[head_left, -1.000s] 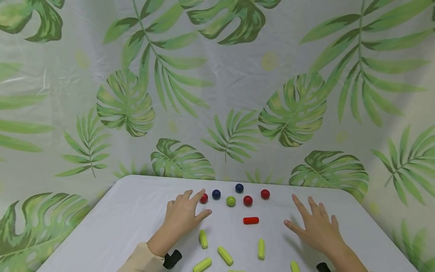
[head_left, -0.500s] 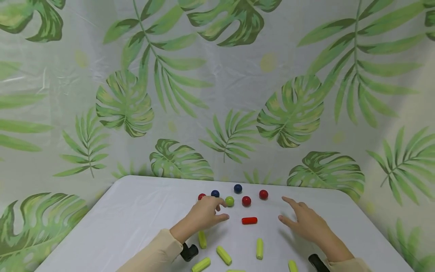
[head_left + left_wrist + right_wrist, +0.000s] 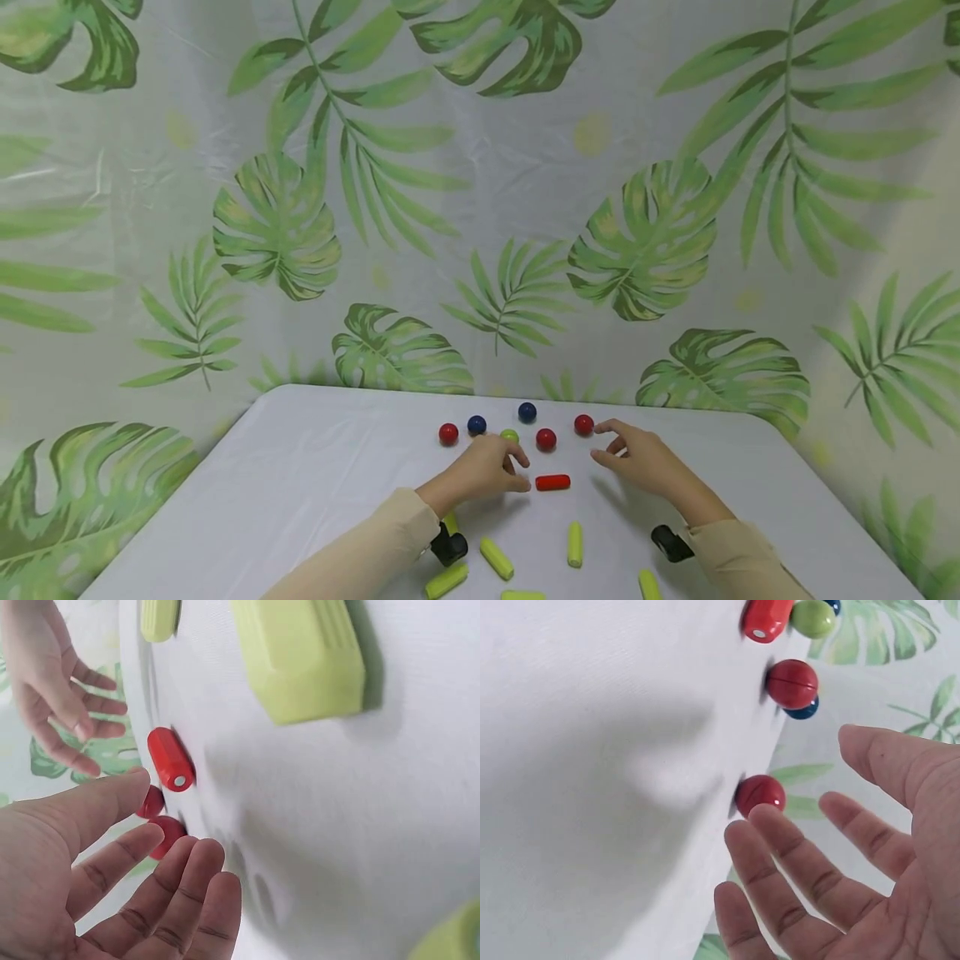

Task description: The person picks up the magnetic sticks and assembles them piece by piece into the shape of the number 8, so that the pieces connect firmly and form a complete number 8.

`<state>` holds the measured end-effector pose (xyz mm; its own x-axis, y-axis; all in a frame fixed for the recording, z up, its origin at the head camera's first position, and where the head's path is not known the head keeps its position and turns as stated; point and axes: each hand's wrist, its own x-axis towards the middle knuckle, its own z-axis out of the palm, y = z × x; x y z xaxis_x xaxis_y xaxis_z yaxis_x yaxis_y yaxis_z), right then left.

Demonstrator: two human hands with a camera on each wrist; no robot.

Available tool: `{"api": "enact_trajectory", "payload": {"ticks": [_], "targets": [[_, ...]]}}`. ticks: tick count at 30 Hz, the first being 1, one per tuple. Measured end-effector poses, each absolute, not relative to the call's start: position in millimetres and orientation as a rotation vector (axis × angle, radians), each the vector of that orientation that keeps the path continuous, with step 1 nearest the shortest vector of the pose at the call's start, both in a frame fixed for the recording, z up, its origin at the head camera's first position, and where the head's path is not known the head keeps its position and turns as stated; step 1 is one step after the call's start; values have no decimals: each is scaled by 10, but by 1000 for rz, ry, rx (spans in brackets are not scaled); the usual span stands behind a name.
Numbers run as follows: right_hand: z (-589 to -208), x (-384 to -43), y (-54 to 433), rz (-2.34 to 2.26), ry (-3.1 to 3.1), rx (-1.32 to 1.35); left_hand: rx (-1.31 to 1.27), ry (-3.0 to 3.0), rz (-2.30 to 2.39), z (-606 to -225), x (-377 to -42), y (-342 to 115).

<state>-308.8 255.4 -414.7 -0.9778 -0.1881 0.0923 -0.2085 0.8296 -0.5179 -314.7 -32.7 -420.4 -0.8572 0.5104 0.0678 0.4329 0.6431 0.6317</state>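
My left hand (image 3: 483,468) hovers above the table, thumb and fingers apart with nothing between them, just left of a short red rod (image 3: 552,482). It partly hides a green ball (image 3: 510,436) behind it. My right hand (image 3: 637,457) is held over the table on the other side, fingers loosely bent and holding nothing. Its fingertips are nearest to a red ball (image 3: 583,425); in the right wrist view that red ball (image 3: 760,796) shows just beyond the fingers. Another red ball (image 3: 546,440) lies between the hands, behind the rod.
Two dark blue balls, one at the back (image 3: 527,412) and one further left (image 3: 477,425), lie near a red ball (image 3: 448,433). Several yellow-green rods, such as one upright in view (image 3: 575,545), lie in front. A leaf-patterned curtain (image 3: 450,208) hangs behind the white table (image 3: 300,467).
My left hand has moved right, from beside the leftmost red ball to near the red rod. My right hand has moved left towards the right-hand red ball, its fingers bending more.
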Motion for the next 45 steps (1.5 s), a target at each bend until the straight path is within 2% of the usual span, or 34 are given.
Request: {"api": "enact_trajectory", "payload": {"ticks": [7, 16, 29, 45], "targets": [[-4129, -3235, 2447, 900, -3007, 284, 715, 2712, 1049, -4229, -3177, -179], [-4189, -3392, 2303, 922, -2981, 446, 672, 2688, 1085, -4315, -3219, -132], [-4276, -3592, 2124, 968, -3019, 404, 664, 2658, 1129, -4349, -3221, -94], [-4295, -3663, 1980, 945, -3030, 337, 646, 2652, 1152, -4386, -3238, -69]]}}
